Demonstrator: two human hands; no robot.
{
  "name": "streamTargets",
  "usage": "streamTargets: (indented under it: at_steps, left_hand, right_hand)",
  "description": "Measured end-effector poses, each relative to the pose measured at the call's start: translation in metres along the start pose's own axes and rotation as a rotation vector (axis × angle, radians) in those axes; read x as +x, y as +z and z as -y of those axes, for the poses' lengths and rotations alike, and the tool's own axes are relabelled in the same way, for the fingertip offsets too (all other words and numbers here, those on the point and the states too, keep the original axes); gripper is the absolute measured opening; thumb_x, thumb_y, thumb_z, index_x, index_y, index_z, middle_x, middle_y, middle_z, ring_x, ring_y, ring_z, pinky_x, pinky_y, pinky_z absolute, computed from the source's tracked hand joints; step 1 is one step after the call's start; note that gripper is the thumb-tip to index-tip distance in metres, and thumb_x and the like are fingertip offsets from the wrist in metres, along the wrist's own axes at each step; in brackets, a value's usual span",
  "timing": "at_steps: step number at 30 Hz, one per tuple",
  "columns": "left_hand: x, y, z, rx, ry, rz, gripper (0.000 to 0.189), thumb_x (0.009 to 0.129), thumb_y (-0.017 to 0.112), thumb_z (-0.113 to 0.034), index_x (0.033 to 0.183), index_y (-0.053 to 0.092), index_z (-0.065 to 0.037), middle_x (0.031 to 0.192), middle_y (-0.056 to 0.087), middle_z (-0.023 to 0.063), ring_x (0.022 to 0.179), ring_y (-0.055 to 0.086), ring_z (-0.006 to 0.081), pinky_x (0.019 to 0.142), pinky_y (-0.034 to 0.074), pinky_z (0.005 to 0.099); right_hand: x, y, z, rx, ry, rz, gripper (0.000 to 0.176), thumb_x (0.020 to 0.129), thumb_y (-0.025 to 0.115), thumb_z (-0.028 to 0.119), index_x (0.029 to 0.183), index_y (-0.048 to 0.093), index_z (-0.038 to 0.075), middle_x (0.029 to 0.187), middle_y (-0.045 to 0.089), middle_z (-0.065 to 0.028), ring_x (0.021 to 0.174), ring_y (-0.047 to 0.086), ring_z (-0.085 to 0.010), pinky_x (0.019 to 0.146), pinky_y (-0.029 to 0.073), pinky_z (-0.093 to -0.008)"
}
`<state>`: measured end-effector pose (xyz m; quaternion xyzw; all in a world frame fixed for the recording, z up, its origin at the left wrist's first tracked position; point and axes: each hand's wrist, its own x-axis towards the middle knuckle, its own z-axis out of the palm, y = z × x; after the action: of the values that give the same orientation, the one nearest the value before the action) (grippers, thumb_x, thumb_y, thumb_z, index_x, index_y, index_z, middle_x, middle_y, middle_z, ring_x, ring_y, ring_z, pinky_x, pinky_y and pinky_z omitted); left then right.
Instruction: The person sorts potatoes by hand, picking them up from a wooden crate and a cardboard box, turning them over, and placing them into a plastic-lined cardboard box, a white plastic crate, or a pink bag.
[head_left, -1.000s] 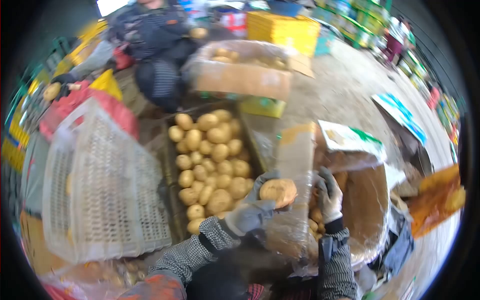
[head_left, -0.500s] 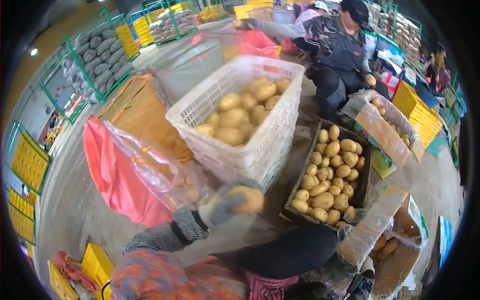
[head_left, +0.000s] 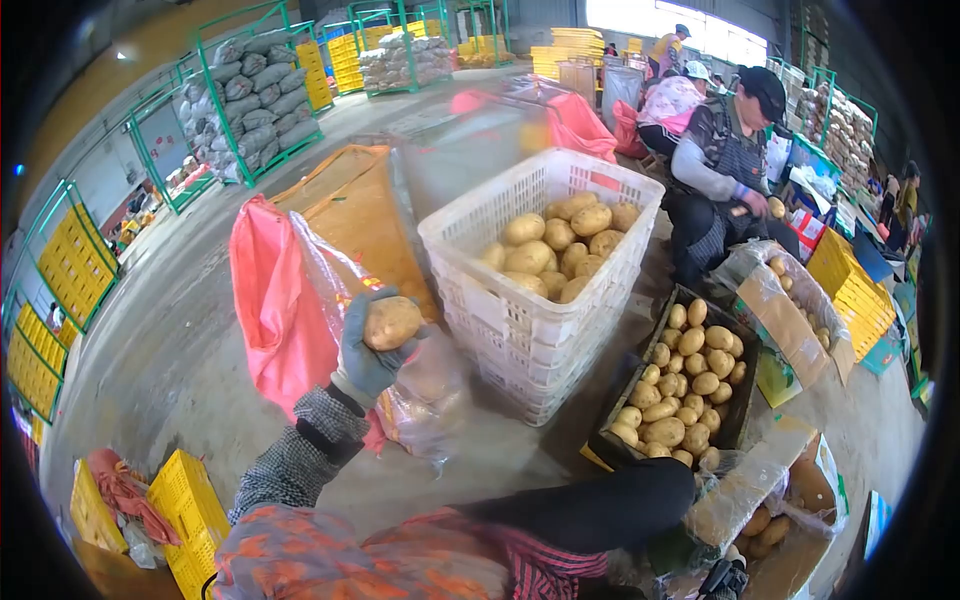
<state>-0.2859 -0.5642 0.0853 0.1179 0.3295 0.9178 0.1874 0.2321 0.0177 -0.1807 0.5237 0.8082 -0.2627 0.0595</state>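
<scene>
My left hand (head_left: 369, 345), in a grey glove, holds a potato (head_left: 392, 323) up beside the pink bag (head_left: 275, 300) and a clear plastic bag (head_left: 425, 395). To its right stands a stack of white crates (head_left: 540, 345), the top one holding several potatoes (head_left: 560, 240). Low at the right, my right hand (head_left: 733, 562) is at the edge of an open cardboard box (head_left: 800, 555) with potatoes inside; its fingers are mostly hidden. Between the white crates and that box sits a dark crate (head_left: 738, 428) full of potatoes.
A co-worker in a black cap (head_left: 725, 165) sits behind the dark crate, holding potatoes. Another cardboard box (head_left: 775, 315) is at the right. Yellow crates (head_left: 190, 515) lie at the lower left. An orange bag (head_left: 350, 215) stands behind the pink bag. Sacks (head_left: 255, 95) are stacked farther back.
My left hand has moved left and up with a potato, away from the front of the white crates. The view has shifted. The co-worker's outstretched arm has come back in front of the body.
</scene>
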Motion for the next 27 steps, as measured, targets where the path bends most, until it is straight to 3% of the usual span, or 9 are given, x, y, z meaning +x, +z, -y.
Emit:
streamTargets:
  at_steps: [4,8,10,12,14,16,21,23,27]
  left_hand:
    - [0.001,-0.009,-0.026,0.075,0.221,-0.104,0.049,0.098,0.057,-0.047,0.127,0.055,-0.007,0.116,0.064,0.0109,0.100,0.067,0.0259,0.080,0.060,0.0351]
    - [0.038,-0.049,-0.115,0.267,0.758,-0.435,0.043,0.099,0.054,-0.045,0.123,0.057,-0.010,0.125,0.059,0.0069,0.113,0.060,0.0197,0.093,0.055,0.0345]
    - [0.070,-0.147,-0.175,0.598,0.870,-0.668,0.049,0.100,0.053,-0.045,0.133,0.054,-0.010,0.133,0.056,0.0050,0.127,0.050,0.0178,0.110,0.041,0.0340]
    - [0.066,-0.112,-0.167,0.538,0.856,-0.765,0.054,0.103,0.049,-0.040,0.146,0.044,-0.008,0.143,0.050,0.0048,0.137,0.040,0.0178,0.118,0.025,0.0312]
    - [0.064,-0.083,-0.123,1.342,1.091,-0.440,0.053,0.107,0.041,-0.027,0.153,0.030,-0.003,0.157,0.033,0.0080,0.140,0.037,0.0221,0.119,0.027,0.0332]
    - [0.074,-0.033,-0.048,1.183,0.900,-0.292,0.052,0.106,0.044,-0.026,0.151,0.033,-0.001,0.151,0.039,0.0161,0.137,0.041,0.0263,0.117,0.031,0.0363]
    - [0.071,0.130,0.199,0.783,0.220,0.718,0.040,0.106,0.041,-0.021,0.140,0.045,0.000,0.133,0.055,0.0141,0.120,0.056,0.0255,0.105,0.045,0.0403]
    - [0.064,0.170,0.292,0.778,0.012,0.782,0.037,0.104,0.047,-0.024,0.133,0.051,0.000,0.126,0.058,0.0128,0.114,0.059,0.0231,0.100,0.049,0.0384]
    - [0.051,0.256,0.448,0.645,-0.361,1.132,0.049,0.093,0.067,-0.027,0.131,0.055,0.000,0.127,0.059,0.0152,0.114,0.059,0.0246,0.100,0.047,0.0390]
  right_hand:
    - [0.004,0.001,0.004,-0.010,-0.011,0.010,0.032,0.090,0.059,0.032,0.106,0.071,0.008,0.111,0.069,-0.0212,0.106,0.065,-0.0375,0.091,0.050,-0.0483]
    - [0.007,0.003,0.005,-0.016,-0.029,0.015,0.032,0.090,0.059,0.033,0.105,0.072,0.008,0.111,0.070,-0.0209,0.106,0.066,-0.0371,0.091,0.050,-0.0480]
    - [0.007,0.004,0.000,-0.013,-0.049,0.018,0.032,0.090,0.059,0.034,0.104,0.072,0.008,0.111,0.070,-0.0208,0.106,0.066,-0.0369,0.090,0.050,-0.0478]
    - [0.005,0.004,-0.009,-0.009,-0.086,0.008,0.032,0.090,0.059,0.034,0.104,0.073,0.008,0.111,0.070,-0.0207,0.106,0.066,-0.0367,0.090,0.050,-0.0477]
    - [-0.007,0.006,-0.020,-0.044,-0.130,0.005,0.033,0.089,0.059,0.035,0.103,0.073,0.008,0.111,0.070,-0.0205,0.106,0.066,-0.0365,0.090,0.050,-0.0476]
    - [-0.022,0.011,-0.021,-0.085,-0.152,0.009,0.033,0.089,0.060,0.035,0.103,0.073,0.008,0.111,0.070,-0.0204,0.106,0.066,-0.0363,0.090,0.050,-0.0474]
    - [-0.024,0.020,-0.013,-0.120,0.038,0.075,0.032,0.089,0.060,0.030,0.107,0.073,0.007,0.110,0.071,-0.0205,0.109,0.066,-0.0359,0.092,0.051,-0.0452]
    - [-0.020,0.022,-0.012,-0.182,-0.006,0.183,0.028,0.094,0.056,0.029,0.100,0.074,0.009,0.108,0.071,-0.0191,0.103,0.067,-0.0352,0.087,0.052,-0.0447]
    - [-0.015,-0.012,-0.027,0.191,0.082,0.426,0.041,0.092,0.059,0.033,0.123,0.065,0.007,0.118,0.068,-0.0188,0.106,0.066,-0.0363,0.091,0.052,-0.0437]
